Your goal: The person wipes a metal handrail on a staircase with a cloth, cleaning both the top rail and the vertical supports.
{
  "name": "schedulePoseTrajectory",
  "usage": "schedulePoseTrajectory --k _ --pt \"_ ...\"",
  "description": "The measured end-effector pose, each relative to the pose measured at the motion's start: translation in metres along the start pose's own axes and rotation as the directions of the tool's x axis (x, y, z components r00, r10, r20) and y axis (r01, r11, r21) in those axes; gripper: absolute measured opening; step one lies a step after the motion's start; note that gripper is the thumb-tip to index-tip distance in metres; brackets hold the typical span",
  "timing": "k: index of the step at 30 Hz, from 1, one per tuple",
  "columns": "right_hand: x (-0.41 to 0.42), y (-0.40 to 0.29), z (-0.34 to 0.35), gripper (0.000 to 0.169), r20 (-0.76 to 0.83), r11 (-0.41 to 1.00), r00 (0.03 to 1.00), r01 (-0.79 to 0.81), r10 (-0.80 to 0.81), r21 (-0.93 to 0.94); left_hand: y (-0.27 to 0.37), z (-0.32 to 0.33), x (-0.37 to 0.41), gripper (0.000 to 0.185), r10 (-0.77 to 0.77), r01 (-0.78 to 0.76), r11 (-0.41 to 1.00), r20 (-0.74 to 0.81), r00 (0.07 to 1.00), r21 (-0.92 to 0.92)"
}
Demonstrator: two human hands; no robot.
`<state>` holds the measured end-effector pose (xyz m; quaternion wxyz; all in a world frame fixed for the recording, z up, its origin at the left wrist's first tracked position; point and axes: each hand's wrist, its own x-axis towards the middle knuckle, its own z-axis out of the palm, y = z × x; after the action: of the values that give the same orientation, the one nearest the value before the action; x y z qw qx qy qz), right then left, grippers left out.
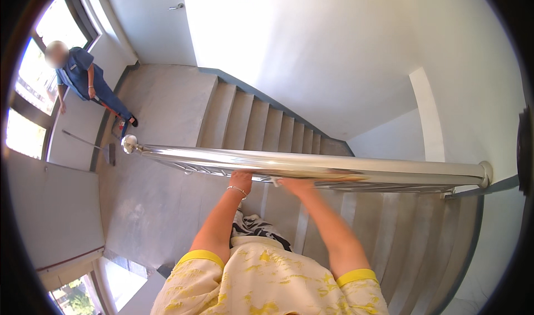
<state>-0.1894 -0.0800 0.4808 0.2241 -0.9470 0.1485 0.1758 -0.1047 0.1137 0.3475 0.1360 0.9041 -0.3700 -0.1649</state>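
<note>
A polished stainless-steel stair handrail [292, 160] crosses in front of me, with a round ball cap [129, 144] at its left end. My left hand [242, 181], with a bracelet at the wrist, grips the railing just under the top tube; its fingertips are hidden. To the right, my right hand [297, 185] is blurred and also lies at the underside of the tube. A small whitish piece [276, 181], perhaps cloth, shows at its fingertips. Thin metal bars [200, 170] of the railing run beneath the tube.
Beyond the railing, concrete steps [250, 119] lead down; more steps [384, 231] lie on my side, at right. On the landing [167, 102] stands a person [83, 73] in blue, holding a red-orange handle. A broom [109, 154] leans near the windows [35, 77]. A door [146, 19] is behind.
</note>
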Motion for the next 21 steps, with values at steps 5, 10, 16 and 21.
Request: schedulePoseTrajectory --k 5,10,16,21 --pt "-0.022 0.029 -0.025 0.059 -0.087 0.993 0.996 0.013 -0.023 -0.116 -0.012 0.013 0.011 0.022 0.055 -0.054 0.997 -0.018 0.998 0.050" --pt "-0.026 0.022 -0.037 0.062 -0.020 1.000 1.000 -0.017 0.017 0.011 0.000 0.005 0.015 0.032 -0.140 0.125 0.963 -0.045 0.989 -0.238" --pt "-0.010 0.021 -0.012 0.048 -0.176 0.961 0.980 0.134 -0.092 0.242 -0.011 0.018 0.020 0.034 -0.185 0.192 0.945 0.050 0.981 -0.266" --pt "-0.009 0.025 -0.007 0.054 -0.102 0.995 0.990 0.102 -0.099 0.023 -0.015 0.000 0.016 0.038 -0.122 0.135 0.963 0.072 0.990 -0.231"
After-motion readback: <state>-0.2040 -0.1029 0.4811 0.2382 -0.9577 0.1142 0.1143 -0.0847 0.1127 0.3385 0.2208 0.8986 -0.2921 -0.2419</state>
